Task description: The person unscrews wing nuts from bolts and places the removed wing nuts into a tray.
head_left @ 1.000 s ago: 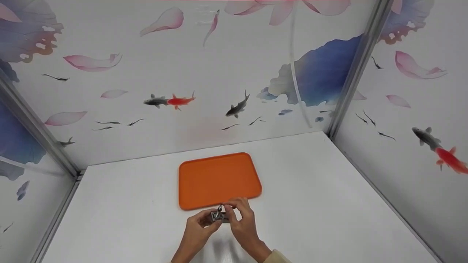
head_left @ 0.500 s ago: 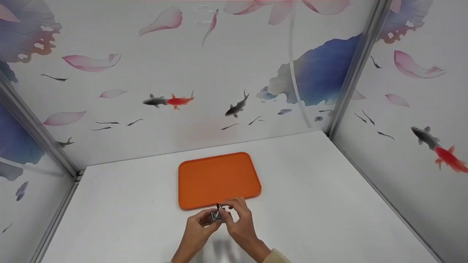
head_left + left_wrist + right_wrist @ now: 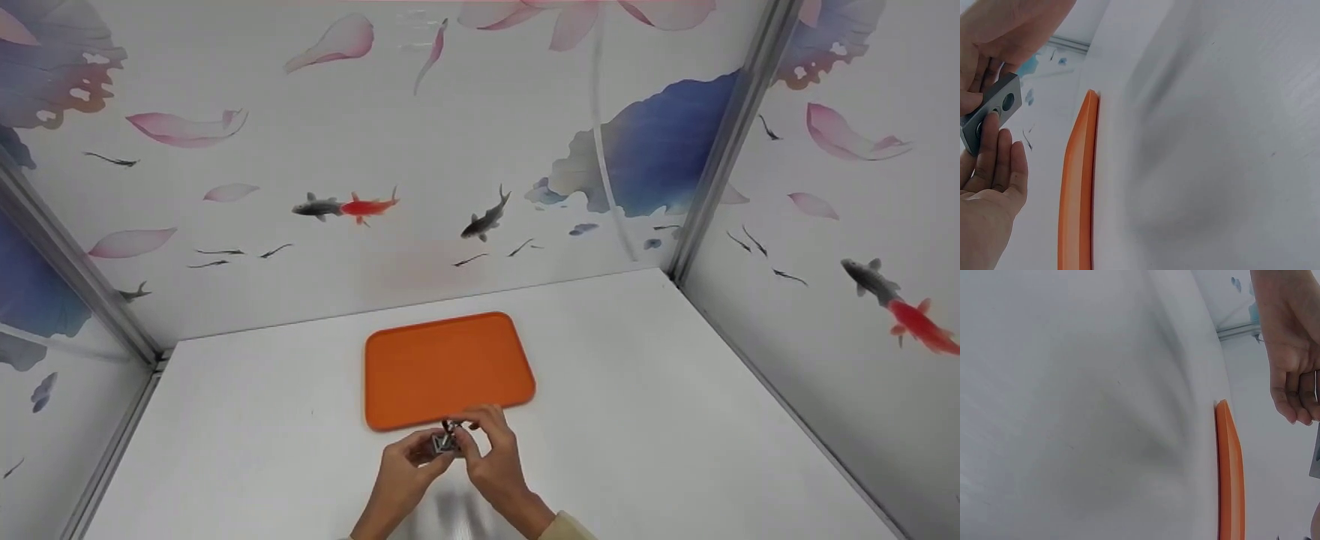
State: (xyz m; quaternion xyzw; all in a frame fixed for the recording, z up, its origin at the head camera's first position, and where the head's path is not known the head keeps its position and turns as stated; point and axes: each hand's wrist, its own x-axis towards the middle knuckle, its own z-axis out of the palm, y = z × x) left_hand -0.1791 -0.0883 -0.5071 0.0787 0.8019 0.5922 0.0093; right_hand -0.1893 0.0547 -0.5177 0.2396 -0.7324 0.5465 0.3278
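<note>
A grey metal block (image 3: 441,445) with round holes is held just above the table, by the tray's near edge. My left hand (image 3: 405,466) grips its left end; in the left wrist view, fingertips (image 3: 992,121) lie against the holed face of the block (image 3: 999,90). From the right, my right hand (image 3: 496,459) pinches a small shiny metal piece (image 3: 451,426) with a dark end between thumb and forefinger, at the block's top. Its exact kind is too small to tell. The right wrist view catches only a corner of the block (image 3: 1315,467), beneath the left hand (image 3: 1294,360).
An orange tray (image 3: 450,371) lies flat on the white table (image 3: 637,390), just beyond the hands. Printed wall panels (image 3: 420,150) enclose the table at the back and both sides, joined by metal corner posts (image 3: 739,142).
Compared with one second ago, my right thumb and forefinger have shifted slightly left over the block. The small metal piece has changed its tilt. My left hand stays almost still.
</note>
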